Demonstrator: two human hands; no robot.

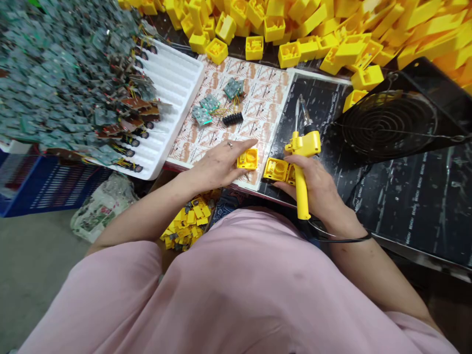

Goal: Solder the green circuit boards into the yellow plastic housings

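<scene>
"Surfaces?"
"Black mat, patterned sheet beside it."
"Hands?"
"Over the mat, the right hand curls round a soldering gun and pinches two yellow housings; over the sheet, the left hand grips a single housing."

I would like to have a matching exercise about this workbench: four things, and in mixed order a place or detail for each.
1. Yellow-handled tool
2. White tray
3. Black ribbed part
4. Fan

A. On the brown-patterned sheet
B. Has a round grille
C. In the right hand
D. Partly covered by piled circuit boards

Pairs: 1-C, 2-D, 3-A, 4-B
</scene>
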